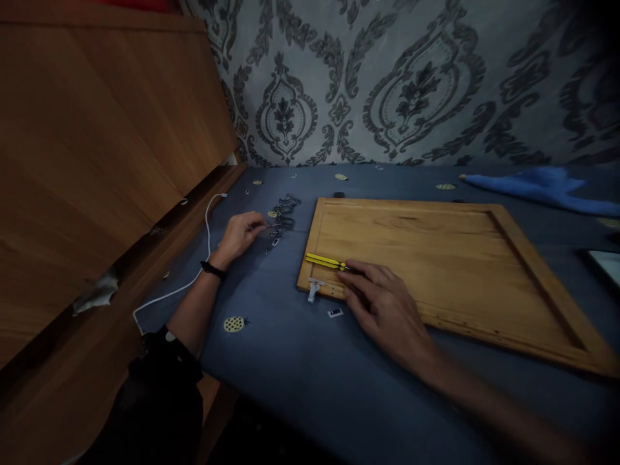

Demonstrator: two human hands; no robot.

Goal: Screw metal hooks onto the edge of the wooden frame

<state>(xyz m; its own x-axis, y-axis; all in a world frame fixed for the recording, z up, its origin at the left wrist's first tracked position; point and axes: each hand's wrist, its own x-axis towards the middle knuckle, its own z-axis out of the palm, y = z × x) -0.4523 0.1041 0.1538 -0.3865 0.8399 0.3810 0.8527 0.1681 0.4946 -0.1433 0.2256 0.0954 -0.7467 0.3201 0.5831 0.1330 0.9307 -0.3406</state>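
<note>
My left hand [241, 235] rests on the blue cloth with its fingers curled, pinching at a small metal piece from a pile of dark small hardware [282, 213]. My right hand [382, 303] lies on the near left corner of a wooden cabinet door [450, 258], fingers closed around the dark end of a yellow-handled tool [325, 261] that lies flat on the wood. A small white hinge piece [314, 289] sits at the door's near edge, just left of my right hand.
A white cable [206, 245] runs along the left edge of the bed-like blue surface [300, 361]. A wooden panel [97, 168] stands at the left. A blue cloth [542, 184] lies at the back right; a tablet edge [605, 263] shows at the right.
</note>
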